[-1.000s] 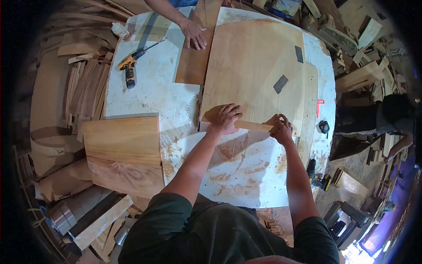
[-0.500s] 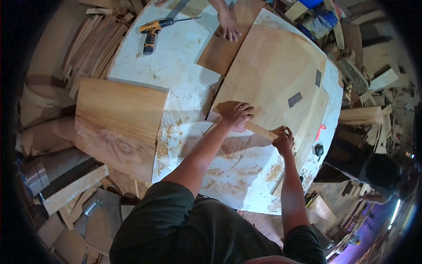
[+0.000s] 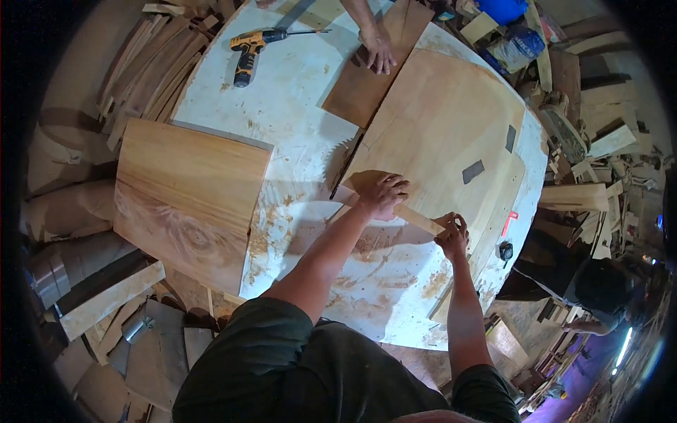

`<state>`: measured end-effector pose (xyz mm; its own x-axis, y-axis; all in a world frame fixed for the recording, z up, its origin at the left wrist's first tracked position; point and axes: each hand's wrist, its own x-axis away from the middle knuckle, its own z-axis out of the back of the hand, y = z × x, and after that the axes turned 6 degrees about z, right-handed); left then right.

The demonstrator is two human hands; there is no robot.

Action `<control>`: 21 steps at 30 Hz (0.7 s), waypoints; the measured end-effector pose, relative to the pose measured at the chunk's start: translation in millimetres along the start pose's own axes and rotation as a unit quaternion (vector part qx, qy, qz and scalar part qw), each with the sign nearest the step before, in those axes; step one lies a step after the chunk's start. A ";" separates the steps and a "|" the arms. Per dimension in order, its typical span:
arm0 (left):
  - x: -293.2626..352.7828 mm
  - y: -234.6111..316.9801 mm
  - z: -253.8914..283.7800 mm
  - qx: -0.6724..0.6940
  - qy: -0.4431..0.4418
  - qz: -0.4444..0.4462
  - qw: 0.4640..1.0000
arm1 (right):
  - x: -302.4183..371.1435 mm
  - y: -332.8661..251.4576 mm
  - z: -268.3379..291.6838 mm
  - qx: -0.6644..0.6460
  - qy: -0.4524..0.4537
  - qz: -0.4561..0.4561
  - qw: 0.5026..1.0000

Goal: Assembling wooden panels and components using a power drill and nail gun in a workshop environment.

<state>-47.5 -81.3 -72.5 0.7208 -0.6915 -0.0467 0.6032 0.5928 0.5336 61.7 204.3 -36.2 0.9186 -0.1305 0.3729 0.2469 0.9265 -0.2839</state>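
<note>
A large light-brown wooden panel [image 3: 437, 120] lies on the white stained tabletop. Along its near edge runs a narrow wood strip [image 3: 420, 219]. My left hand [image 3: 385, 198] is closed over the strip's left part, with its fingers resting on the panel. At the strip's right end, my right hand [image 3: 453, 235] grips with bent fingers. What lies under both palms is hidden. Across the table, another person's hand [image 3: 378, 52] rests spread on a darker brown board [image 3: 362, 88], which touches the panel's left edge.
A yellow-and-black cordless drill [image 3: 248, 53] with a long bit lies at the far left. A wood-grained board [image 3: 190, 204] covers the table's left side. Near the right edge are a red tool [image 3: 509, 223] and a small black object [image 3: 505, 251]. Scrap wood [image 3: 151, 70] surrounds the table.
The view has shifted slightly. Both my hands keep their places on the strip, and the other person's hand stays on the darker board.
</note>
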 end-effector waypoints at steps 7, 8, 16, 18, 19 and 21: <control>-1.2 2.8 7.5 -0.010 -0.037 0.014 0.999 | -0.9 9.5 -6.2 0.002 -0.007 -0.003 1.000; -0.3 1.7 7.4 -0.003 -0.030 0.018 0.999 | -1.7 10.3 -7.8 0.001 -0.010 0.011 1.000; -2.9 4.2 9.7 0.000 -0.020 0.000 1.000 | 1.9 7.0 -5.3 0.012 -0.003 -0.009 1.000; -1.9 3.6 7.6 0.000 -0.026 0.003 1.000 | 2.5 5.9 -6.1 0.003 0.002 -0.008 1.000; -0.5 1.9 5.3 -0.002 -0.018 0.005 1.000 | 1.7 4.7 -6.9 -0.002 0.003 -0.006 1.000; 0.6 2.7 6.6 -0.004 -0.013 0.006 1.000 | 1.7 5.2 -8.1 -0.010 0.002 -0.006 1.000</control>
<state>-47.7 -82.8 -65.5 0.7195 -0.6942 -0.0187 0.5972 0.6048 0.5269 67.0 206.1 -44.2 0.9168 -0.1435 0.3727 0.2645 0.9174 -0.2975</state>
